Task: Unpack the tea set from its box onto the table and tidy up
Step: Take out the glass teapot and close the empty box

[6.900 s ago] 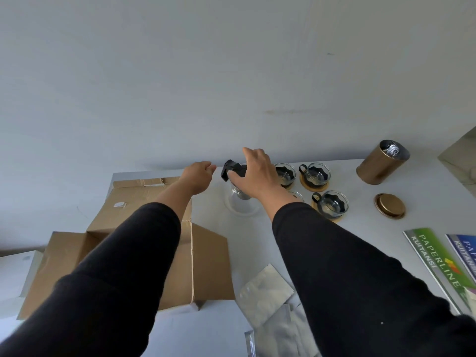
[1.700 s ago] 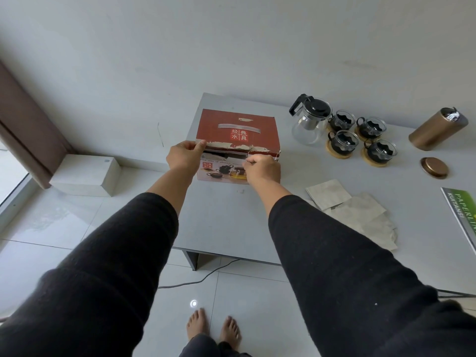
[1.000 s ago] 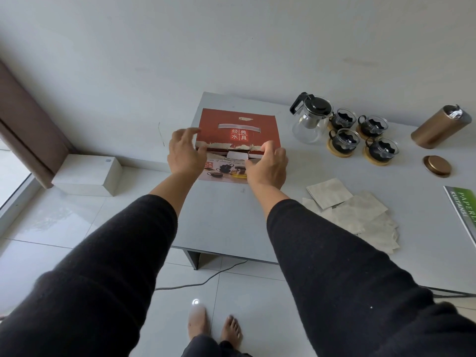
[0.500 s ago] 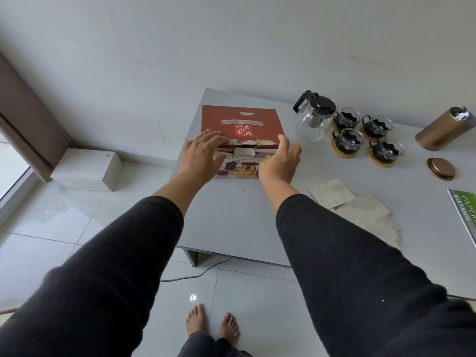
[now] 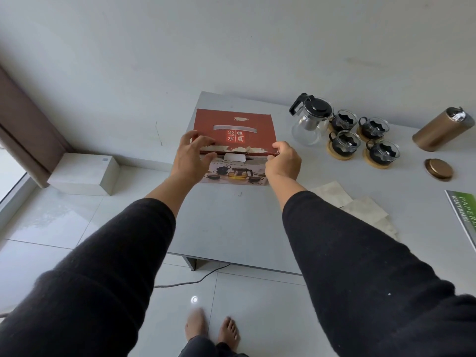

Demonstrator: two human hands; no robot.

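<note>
My left hand point(image 5: 190, 161) curls over the near-left corner of the red cardboard tea-set box point(image 5: 235, 132), fingers spread on its lid and thumb on the front face, while my right hand point(image 5: 283, 161) pinches the near-right corner of the same torn lid edge; so both grips are closed on the box, pressing its flap down. The box sits at the far left end of the grey worktop point(image 5: 231, 228). To the right of the box stands the clear glass teapot with a black lid point(image 5: 310, 122), and just beyond it four glass cups on round wooden coasters point(image 5: 363, 136), all out and grouped. Further right of the box lies a gold cylindrical tin point(image 5: 441, 130) with its loose gold lid point(image 5: 438, 169), and nearer me some crumpled pale wrapping sheets point(image 5: 358, 207). I judge the unpacking done; shutting the box and clearing the wrappings remain.
</note>
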